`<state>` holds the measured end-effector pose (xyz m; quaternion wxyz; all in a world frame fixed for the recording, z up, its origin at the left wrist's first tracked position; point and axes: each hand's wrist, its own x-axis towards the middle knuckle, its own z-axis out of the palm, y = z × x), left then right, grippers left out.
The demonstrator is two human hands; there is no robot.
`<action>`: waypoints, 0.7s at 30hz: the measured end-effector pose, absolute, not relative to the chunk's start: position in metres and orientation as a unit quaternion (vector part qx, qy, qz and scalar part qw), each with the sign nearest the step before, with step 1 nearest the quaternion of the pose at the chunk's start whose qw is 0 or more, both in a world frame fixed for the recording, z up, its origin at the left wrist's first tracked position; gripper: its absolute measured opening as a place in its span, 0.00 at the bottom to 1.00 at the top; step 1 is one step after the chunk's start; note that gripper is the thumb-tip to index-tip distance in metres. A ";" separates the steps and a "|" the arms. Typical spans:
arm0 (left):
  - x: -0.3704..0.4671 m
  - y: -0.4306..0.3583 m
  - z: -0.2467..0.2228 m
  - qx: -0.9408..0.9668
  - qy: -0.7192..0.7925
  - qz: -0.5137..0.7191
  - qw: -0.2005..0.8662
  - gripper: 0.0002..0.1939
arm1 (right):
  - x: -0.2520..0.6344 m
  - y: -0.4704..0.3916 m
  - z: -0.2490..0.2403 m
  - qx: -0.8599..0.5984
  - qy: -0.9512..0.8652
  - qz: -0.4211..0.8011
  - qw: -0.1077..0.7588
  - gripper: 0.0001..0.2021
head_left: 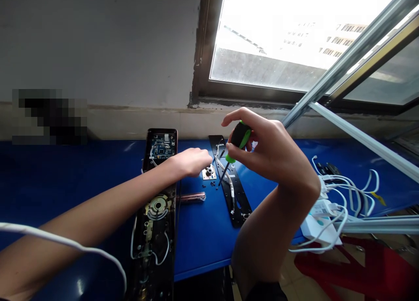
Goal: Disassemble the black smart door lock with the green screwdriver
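A person's right hand [262, 139] holds a green-and-black screwdriver [240, 135] over a blue table [204, 248], its fingers wrapped around the tilted handle and the shaft slanting down toward loose dark screws [212, 184] near a small square plate [207, 175]. The fingers of the left hand [195, 160] are curled in beside the plate; whether they grip anything cannot be told. The screws pose the clearest risk: a nudge from the tip or a brushing knuckle could scatter them, or send one under the long black panel [240, 200] alongside. The left forearm spans an open black housing [159, 248], where a lowered wrist might press on the exposed circuit board [162, 150] or tug its thin wires. A copper-colored tube [191, 197] lies beside the housing and, if bumped, could roll, while the white cable [81, 247] looping across the foreground could snag the left arm
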<state>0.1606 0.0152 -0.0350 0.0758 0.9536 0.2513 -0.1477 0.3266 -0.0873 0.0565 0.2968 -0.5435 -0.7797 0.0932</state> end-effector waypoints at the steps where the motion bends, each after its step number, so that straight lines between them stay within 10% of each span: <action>1: 0.161 0.013 -0.036 0.956 0.239 -0.147 0.086 0.08 | 0.328 -0.088 0.057 -0.550 -0.776 0.100 0.291 0.20; 21: 0.195 -0.007 -0.059 0.982 0.094 -0.124 0.108 0.07 | 0.342 -0.099 0.057 -0.596 -0.749 0.142 0.252 0.17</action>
